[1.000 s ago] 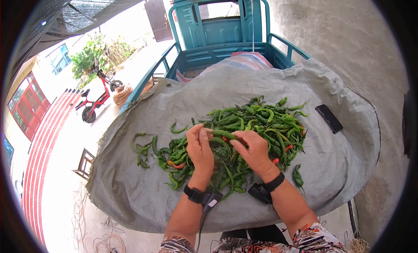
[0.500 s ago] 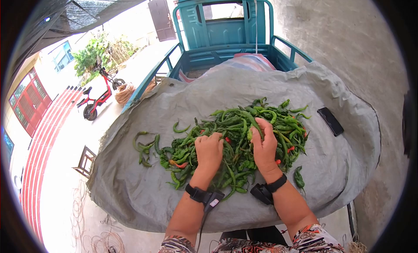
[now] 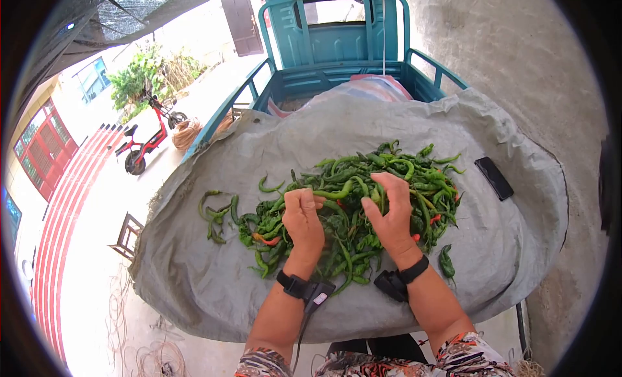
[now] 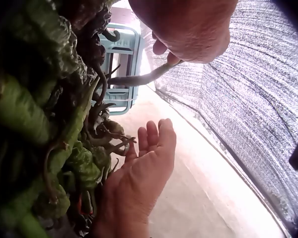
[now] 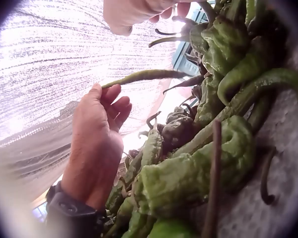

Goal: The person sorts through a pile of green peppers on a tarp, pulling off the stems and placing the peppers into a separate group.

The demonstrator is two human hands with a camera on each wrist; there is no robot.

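A large heap of green chili peppers (image 3: pixel 414 176), with a few red ones in it, lies on a grey tarp. My left hand (image 3: pixel 302 223) pinches a green chili pepper (image 3: pixel 335 193) by one end, just over the heap. In the right wrist view, that pepper (image 5: pixel 149 75) points away from the thumb and fingertips of the left hand (image 5: pixel 95 134). My right hand (image 3: pixel 392 218) hovers above the heap's right part, thumb and index finger apart. The left wrist view shows the right hand (image 4: pixel 144 183) with loosely bent fingers and nothing held.
The grey tarp (image 3: pixel 188 273) hangs over the rear of a blue cargo tricycle (image 3: pixel 330 46). A black phone (image 3: pixel 494 178) lies at the right, with a lone dark green pepper (image 3: pixel 446 263) nearer me. Several peppers (image 3: pixel 216 215) sit apart at the left. A red scooter (image 3: pixel 150 140) stands beyond.
A second ago both hands held one pepper; half a second ago the left hand reached into the heap while the right had a pepper. Now the left has a pepper raised and the right is empty.
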